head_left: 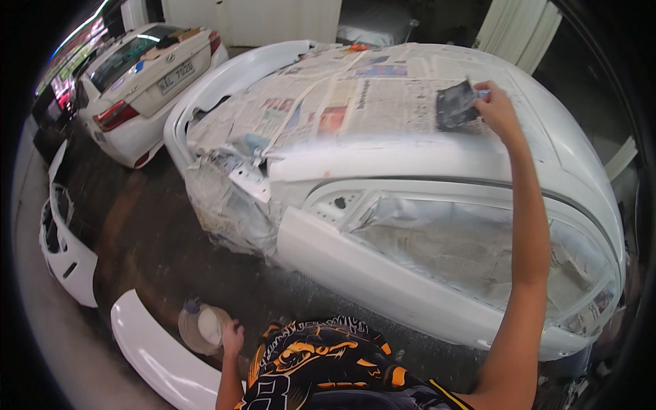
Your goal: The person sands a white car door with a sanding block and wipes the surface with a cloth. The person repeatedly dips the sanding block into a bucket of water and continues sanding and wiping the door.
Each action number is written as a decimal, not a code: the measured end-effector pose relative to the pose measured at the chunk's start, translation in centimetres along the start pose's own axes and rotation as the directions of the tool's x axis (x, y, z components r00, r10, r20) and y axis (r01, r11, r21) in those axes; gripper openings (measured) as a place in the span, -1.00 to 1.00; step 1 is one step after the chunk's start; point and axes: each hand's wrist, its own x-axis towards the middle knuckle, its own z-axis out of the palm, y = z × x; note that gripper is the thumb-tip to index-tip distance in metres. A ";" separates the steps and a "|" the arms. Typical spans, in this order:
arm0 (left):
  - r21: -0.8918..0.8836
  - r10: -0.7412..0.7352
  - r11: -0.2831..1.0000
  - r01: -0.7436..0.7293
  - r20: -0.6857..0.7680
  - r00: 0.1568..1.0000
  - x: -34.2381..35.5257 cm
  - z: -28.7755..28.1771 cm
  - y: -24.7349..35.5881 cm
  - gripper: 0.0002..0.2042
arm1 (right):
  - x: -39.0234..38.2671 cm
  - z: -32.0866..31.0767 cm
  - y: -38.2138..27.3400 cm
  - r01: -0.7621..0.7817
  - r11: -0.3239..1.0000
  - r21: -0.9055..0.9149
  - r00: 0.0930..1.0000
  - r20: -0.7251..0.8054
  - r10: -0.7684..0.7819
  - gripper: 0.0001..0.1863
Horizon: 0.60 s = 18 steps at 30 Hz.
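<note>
Far left, a loose white bumper [76,263] on the floor, parked white car [140,89] behind. Next, a curved white panel [160,348], lower left.

Then the pot [192,336], beige, white stuff inside, dark lump at its rim. Left hand [234,337] is on the pot's right side, fingers curled over the edge, looks like a grip; can't tell whether the floor bears any weight. Pot sits directly left of that hand. Should be fairly light to middling depending on fill, stiff-walled, contents may slop if tipped; rim or side wall is the place to hold, kept level.

Middle to right: white car body [403,162] with newspaper [307,113] over its glass, more paper [437,236] in the door window.

Upper right, dark sheet [456,106], grey smudge in the middle, over the newspaper; touching or just above, can't tell. Right hand [497,108] pinches its right edge, thumb against fingers, so the sheet lies left of the hand. Probably very light, thin, floppy, could crease or tear; best held by an edge or corner. Slipperiness unclear.
</note>
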 end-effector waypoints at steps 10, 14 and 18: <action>-0.280 0.666 0.631 -0.723 -0.283 0.691 1.2 -11.7 32.1 -0.05 | -22.7 9.5 -14.2 -0.218 0.700 0.680 0.883 0.443 -0.155 -0.70; -0.013 0.807 0.524 -0.852 -0.313 0.501 1.8 -13.9 34.9 -0.22 | -30.2 15.6 -17.1 -0.615 0.405 0.677 0.704 0.703 -0.105 -0.74; -0.113 0.819 0.497 -0.860 -0.266 0.508 2.8 -15.1 33.2 -0.64 | -34.5 18.2 -16.6 -0.828 0.118 0.549 0.538 0.835 -0.111 -0.71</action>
